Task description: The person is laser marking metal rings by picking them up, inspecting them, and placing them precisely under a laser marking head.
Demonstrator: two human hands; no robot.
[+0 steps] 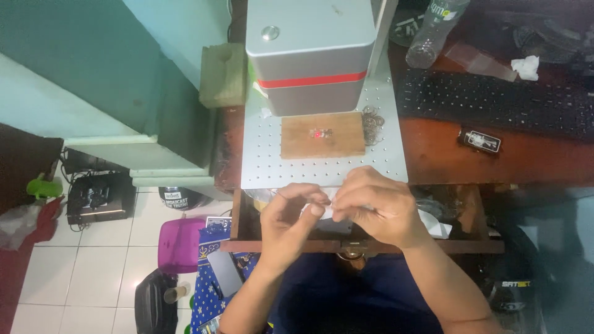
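Far to my left lies a white tiled floor (93,272), with a black box of electronics (99,196) against a pale green wall (55,105) and a purple plastic stool (180,244) nearer my knee. Next comes the red-brown worktop (495,158), and on it a grey perforated metal plate (263,161) carrying a small wooden board (322,135) with a red light spot at its middle. A grey machine head with a red band (312,55) hangs above the board, and a heap of thin wire rings (373,124) sits at the board's right edge.

Below the plate, over the open drawer (365,246), my left hand (289,219) and right hand (374,207) meet. The left grip pinches a small pale piece (327,210) between thumb and forefinger; the right grip closes on the same piece from the other side. I cannot tell what the piece is.

Further right lie a black keyboard (495,102), a clear plastic bottle (436,31), a small black device (479,141) and a crumpled white tissue (526,67).
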